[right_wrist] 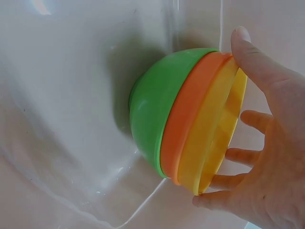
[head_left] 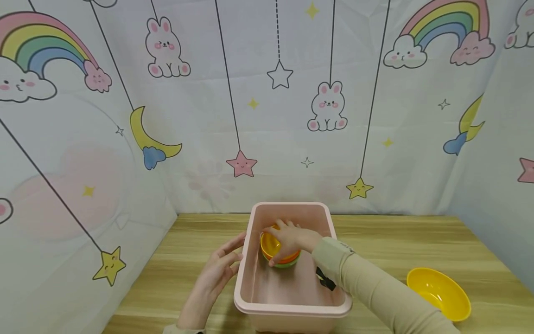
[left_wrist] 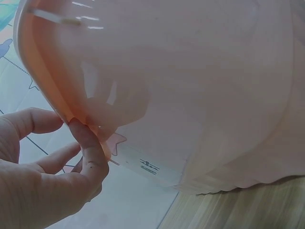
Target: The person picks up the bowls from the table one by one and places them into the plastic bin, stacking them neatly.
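Slipping is risked: nested green, orange and yellow plastic bowls (right_wrist: 190, 119) are clasped by the right hand (head_left: 292, 237); the pink plastic bin (head_left: 244, 260) is steadied by flat left hand (head_left: 219, 269) only.

Long beige sleeve on the right arm (head_left: 375, 287), dark strap at its wrist.
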The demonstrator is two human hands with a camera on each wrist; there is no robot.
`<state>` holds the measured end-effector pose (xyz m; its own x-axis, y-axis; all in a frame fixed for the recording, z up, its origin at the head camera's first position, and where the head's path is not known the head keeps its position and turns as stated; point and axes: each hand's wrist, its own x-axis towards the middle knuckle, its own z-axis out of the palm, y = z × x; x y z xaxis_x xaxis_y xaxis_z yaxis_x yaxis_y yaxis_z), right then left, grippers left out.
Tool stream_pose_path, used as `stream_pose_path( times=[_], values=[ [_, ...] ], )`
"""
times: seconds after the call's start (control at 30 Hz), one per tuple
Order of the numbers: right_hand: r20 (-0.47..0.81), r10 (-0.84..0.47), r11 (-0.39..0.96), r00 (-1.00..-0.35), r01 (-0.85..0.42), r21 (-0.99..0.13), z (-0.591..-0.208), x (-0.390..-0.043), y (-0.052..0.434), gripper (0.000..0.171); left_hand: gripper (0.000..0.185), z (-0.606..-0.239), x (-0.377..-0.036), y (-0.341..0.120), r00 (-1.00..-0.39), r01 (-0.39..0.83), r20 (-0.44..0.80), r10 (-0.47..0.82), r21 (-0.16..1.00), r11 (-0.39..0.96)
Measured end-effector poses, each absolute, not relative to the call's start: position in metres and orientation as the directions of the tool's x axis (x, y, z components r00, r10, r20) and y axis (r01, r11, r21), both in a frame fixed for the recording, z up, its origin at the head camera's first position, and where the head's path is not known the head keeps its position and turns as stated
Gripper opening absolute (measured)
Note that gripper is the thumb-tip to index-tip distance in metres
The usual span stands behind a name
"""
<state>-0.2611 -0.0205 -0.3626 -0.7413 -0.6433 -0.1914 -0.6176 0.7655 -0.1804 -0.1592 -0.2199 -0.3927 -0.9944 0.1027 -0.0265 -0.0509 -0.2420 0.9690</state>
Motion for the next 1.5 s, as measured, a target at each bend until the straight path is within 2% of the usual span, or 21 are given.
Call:
stream_pose_path(
  times=[0.33, 0.53, 0.8, 1.1, 1.5],
  values=[
    [-0.220, -0.637, 0.771, -0.739, -0.614, -0.169, -0.355, -0.260, -0.016, 0.090, 0.063, -0.393, -0.160, -0.220, -0.995, -0.049, -0.024, 0.102, 0.967, -0.251],
    [-0.237, -0.650, 0.760, -0.723, -0.618, -0.200, -0.341, -0.262, -0.011, 0.092, 0.062, -0.392, -0.159, -0.220, -0.995, -0.053, -0.031, 0.090, 0.966, -0.252],
    [-0.278, -0.636, 0.772, -0.720, -0.598, -0.216, -0.328, -0.256, -0.008, 0.086, 0.062, -0.392, -0.160, -0.220, -0.995, -0.053, -0.029, 0.099, 0.966, -0.252],
    [-0.292, -0.603, 0.795, -0.743, -0.591, -0.138, -0.323, -0.245, -0.004, 0.077, 0.062, -0.393, -0.159, -0.220, -0.994, -0.063, -0.039, 0.098, 0.964, -0.260],
    [-0.283, -0.640, 0.762, -0.714, -0.635, -0.122, -0.310, -0.226, 0.001, 0.069, 0.062, -0.393, -0.159, -0.220, -0.995, -0.059, -0.037, 0.092, 0.964, -0.260]
  ],
)
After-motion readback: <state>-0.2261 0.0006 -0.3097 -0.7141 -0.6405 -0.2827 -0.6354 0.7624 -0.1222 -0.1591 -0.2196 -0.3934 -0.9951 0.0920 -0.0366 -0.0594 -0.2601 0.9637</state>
